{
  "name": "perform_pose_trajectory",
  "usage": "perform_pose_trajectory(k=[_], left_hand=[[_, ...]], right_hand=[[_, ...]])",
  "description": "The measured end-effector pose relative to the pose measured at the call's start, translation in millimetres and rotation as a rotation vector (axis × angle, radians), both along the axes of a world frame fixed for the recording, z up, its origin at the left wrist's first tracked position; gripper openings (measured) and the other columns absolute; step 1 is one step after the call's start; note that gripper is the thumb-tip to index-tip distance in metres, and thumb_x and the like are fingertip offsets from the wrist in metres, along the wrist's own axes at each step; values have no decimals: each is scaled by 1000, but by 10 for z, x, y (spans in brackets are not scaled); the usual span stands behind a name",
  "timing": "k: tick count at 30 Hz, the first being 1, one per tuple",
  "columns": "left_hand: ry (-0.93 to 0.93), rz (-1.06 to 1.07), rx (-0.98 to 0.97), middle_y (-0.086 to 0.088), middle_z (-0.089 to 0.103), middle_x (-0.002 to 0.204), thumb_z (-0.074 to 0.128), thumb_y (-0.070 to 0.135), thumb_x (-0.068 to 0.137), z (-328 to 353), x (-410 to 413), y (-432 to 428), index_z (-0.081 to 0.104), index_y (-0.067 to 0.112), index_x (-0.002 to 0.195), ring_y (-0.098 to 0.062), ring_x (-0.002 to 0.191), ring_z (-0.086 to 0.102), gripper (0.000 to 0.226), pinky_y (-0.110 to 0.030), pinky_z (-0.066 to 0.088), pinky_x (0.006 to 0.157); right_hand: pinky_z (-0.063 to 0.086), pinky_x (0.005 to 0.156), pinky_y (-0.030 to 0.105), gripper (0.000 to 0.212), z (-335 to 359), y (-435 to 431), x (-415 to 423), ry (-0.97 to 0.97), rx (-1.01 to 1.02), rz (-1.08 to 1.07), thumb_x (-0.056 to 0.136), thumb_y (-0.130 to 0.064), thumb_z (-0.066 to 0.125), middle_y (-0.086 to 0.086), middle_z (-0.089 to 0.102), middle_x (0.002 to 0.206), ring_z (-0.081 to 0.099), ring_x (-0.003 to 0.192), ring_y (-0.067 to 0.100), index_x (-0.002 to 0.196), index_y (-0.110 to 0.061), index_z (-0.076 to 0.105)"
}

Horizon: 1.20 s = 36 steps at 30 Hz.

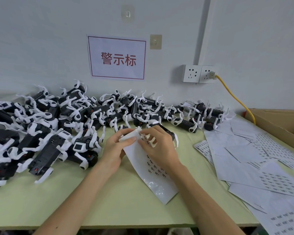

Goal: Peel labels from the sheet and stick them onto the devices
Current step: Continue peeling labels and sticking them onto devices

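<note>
Two hands meet over the green table (pixel 109 200): my left hand (pixel 115 147) pinches the label sheet (pixel 153 177) at its curled top edge, my right hand (pixel 159 146) pinches it alongside; devices (pixel 58 119) lie heaped just behind

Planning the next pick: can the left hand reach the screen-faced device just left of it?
Probably yes: the device lies uncovered, with nothing between it and the left hand, which must first release the label sheet.
</note>
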<state>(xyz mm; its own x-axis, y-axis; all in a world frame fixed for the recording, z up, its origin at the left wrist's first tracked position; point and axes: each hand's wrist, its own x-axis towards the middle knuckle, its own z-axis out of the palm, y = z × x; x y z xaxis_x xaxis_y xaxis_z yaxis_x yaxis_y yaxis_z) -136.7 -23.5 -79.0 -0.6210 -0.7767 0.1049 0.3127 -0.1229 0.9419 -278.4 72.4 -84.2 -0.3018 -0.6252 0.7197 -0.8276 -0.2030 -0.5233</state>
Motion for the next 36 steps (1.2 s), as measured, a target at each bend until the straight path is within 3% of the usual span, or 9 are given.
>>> perform_pose_trajectory(k=[5,9,13,19,23,26,36], left_hand=[[22,-40,-12,-12,77,102,82,7,65,-8,-14,3,76,20,108,-24,89,73,46,-31,59,75],[-4,-18,-73,-13,76,103,72,-4,82,-33,-30,4,69,11,115,-27,92,73,37,-34,58,78],[-28,-5,-48,-19,75,110,71,-4,86,-55,-40,11,66,6,124,-34,96,72,40,-46,59,87],[-39,-21,-45,-19,75,110,68,-4,88,-55,-46,13,69,8,119,-35,95,73,34,-47,59,87],[-7,-38,-43,-22,74,111,68,-2,86,-49,-25,0,69,6,119,-38,99,72,34,-47,60,87],[-15,-21,-61,-22,74,112,67,-6,87,-51,-26,-12,68,5,120,-37,100,71,34,-48,57,92],[-68,-46,-102,-19,75,111,65,-10,88,-68,-29,-13,70,14,117,-37,99,73,39,-46,60,87]], right_hand=[[42,70,8,16,23,9,1,-29,-33,-21,86,-22,81,-20,60,90,59,80,7,101,-23,75],[42,67,10,10,27,2,15,-98,-38,-26,83,-19,84,-16,59,84,58,77,7,89,-17,76],[43,64,13,8,39,15,22,-154,-30,-2,83,-11,82,-7,63,81,58,73,10,82,-14,75],[41,63,9,17,67,12,6,-164,-52,-41,85,-5,74,-9,64,74,58,67,8,75,-18,73],[41,65,9,5,61,29,-21,-138,-8,-5,85,-15,78,-13,68,80,61,72,8,85,-19,77],[41,65,9,8,42,23,3,-76,1,-16,83,-21,83,-10,68,81,61,74,9,86,-18,76],[40,61,9,16,79,53,16,-99,-17,-48,83,-3,73,-10,62,69,56,64,5,72,-15,73]])
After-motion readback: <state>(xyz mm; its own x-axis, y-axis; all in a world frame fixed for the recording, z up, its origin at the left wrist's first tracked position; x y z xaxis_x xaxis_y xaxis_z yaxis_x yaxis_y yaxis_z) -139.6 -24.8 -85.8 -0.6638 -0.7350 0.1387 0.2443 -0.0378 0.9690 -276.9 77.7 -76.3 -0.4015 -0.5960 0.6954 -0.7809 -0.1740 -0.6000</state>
